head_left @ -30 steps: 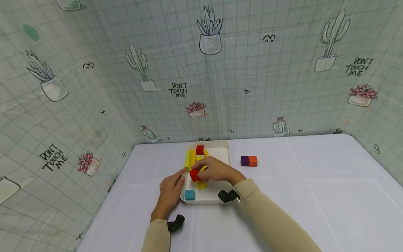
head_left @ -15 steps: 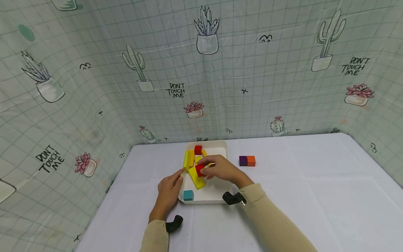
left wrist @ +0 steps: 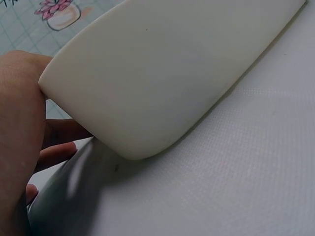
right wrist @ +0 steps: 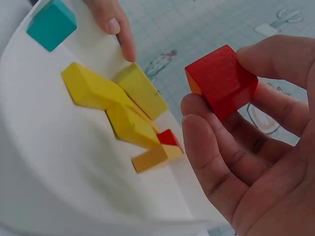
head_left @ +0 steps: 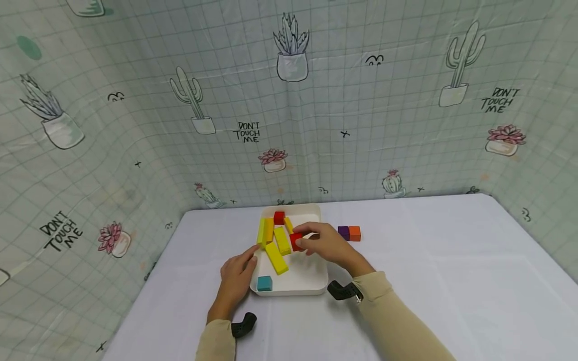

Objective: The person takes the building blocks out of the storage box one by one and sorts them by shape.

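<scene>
My right hand [head_left: 325, 244] holds a red cube [right wrist: 222, 81] pinched in its fingertips, over the right part of a white tray [head_left: 307, 290]. To its left in the tray lie a yellow block [head_left: 282, 240] and a longer yellow block [head_left: 276, 258], set at a slant. My left hand [head_left: 237, 276] rests at the tray's left rim. Its index finger reaches the rim beside a lime-yellow block [head_left: 261, 232], as the right wrist view also shows. In the left wrist view, its other fingers are beside the tray's outer wall.
A teal cube [head_left: 264, 284] sits in the tray's near left corner. A second red cube [head_left: 279, 217], an orange-yellow block [head_left: 269, 229] and a narrow yellow block [head_left: 289, 224] are toward the back. Outside, a purple cube [head_left: 343, 232] and an orange cube [head_left: 354, 233] stand together on the table.
The right hand has carried the red cube rightward, away from the yellow blocks, which are now uncovered. The left hand stays at the rim. The head view has shifted slightly.
</scene>
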The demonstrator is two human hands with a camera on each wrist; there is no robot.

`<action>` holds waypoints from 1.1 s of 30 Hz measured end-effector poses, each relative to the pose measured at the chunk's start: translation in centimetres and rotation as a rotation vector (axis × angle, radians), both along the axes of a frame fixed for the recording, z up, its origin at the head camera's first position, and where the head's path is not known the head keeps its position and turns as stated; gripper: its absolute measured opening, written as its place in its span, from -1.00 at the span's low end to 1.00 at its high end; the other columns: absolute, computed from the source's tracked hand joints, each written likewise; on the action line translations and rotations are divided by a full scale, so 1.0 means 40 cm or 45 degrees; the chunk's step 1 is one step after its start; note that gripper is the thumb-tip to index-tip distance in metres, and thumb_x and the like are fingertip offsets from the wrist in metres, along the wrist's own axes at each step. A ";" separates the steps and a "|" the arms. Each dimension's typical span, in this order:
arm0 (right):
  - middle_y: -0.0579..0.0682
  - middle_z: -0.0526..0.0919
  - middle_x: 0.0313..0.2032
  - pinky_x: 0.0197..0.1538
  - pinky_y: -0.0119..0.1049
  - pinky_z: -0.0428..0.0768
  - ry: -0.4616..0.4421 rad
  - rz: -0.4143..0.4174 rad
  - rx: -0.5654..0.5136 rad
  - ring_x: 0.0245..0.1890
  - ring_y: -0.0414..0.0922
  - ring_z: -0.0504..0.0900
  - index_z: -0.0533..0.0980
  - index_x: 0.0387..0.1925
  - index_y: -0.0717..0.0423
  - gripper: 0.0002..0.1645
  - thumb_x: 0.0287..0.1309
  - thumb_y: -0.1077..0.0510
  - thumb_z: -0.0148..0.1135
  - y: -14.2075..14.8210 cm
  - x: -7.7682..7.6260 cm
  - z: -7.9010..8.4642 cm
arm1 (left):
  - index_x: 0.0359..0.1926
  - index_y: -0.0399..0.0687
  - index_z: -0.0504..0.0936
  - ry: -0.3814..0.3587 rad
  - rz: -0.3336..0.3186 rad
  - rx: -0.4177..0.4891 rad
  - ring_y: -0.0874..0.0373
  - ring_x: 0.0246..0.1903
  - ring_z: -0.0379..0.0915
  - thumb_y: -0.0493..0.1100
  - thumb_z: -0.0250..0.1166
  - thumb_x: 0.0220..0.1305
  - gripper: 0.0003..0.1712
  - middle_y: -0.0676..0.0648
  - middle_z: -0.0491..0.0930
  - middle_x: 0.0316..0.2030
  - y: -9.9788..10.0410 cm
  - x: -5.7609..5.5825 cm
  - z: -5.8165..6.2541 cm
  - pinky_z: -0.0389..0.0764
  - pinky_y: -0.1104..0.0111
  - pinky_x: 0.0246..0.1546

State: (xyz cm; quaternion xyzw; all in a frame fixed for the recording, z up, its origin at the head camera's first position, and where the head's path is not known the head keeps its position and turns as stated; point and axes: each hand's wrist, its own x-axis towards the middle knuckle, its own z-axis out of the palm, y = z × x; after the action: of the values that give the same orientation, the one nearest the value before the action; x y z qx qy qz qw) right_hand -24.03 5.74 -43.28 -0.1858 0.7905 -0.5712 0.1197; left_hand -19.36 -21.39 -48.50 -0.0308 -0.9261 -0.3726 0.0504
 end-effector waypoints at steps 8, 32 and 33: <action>-0.04 0.67 -0.01 -0.12 -0.20 0.69 -0.050 -0.125 -0.011 -0.16 0.10 0.69 0.58 0.16 0.01 -0.56 0.28 0.03 0.32 0.063 0.017 -0.007 | 0.41 0.12 0.45 0.015 -0.009 0.008 -0.15 0.28 0.31 -0.04 0.02 0.55 -0.52 -0.12 0.54 0.25 -0.007 -0.004 0.004 -0.10 -0.14 0.38; 0.18 0.63 0.02 -0.15 -0.21 0.68 0.102 -0.264 -0.031 -0.15 0.11 0.66 0.51 0.22 0.25 -0.49 0.32 0.09 0.30 0.228 0.028 -0.018 | 0.42 0.12 0.44 -0.016 -0.005 0.018 -0.14 0.29 0.29 -0.04 0.01 0.55 -0.51 -0.12 0.53 0.27 -0.005 -0.008 -0.001 -0.12 -0.14 0.40; 0.19 0.62 0.04 -0.15 -0.21 0.68 0.100 -0.269 -0.031 -0.14 0.11 0.66 0.50 0.22 0.25 -0.48 0.33 0.09 0.29 0.233 0.029 -0.017 | 0.42 0.12 0.44 -0.016 -0.004 0.018 -0.14 0.29 0.29 -0.04 0.01 0.55 -0.51 -0.12 0.53 0.26 -0.004 -0.008 -0.002 -0.12 -0.14 0.40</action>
State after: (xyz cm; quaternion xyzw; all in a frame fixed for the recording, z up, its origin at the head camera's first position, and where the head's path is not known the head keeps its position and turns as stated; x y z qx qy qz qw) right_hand -22.87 15.07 -43.95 -0.1251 0.8027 -0.5825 0.0253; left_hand -19.67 -21.55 -48.57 -0.0295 -0.9236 -0.3796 0.0440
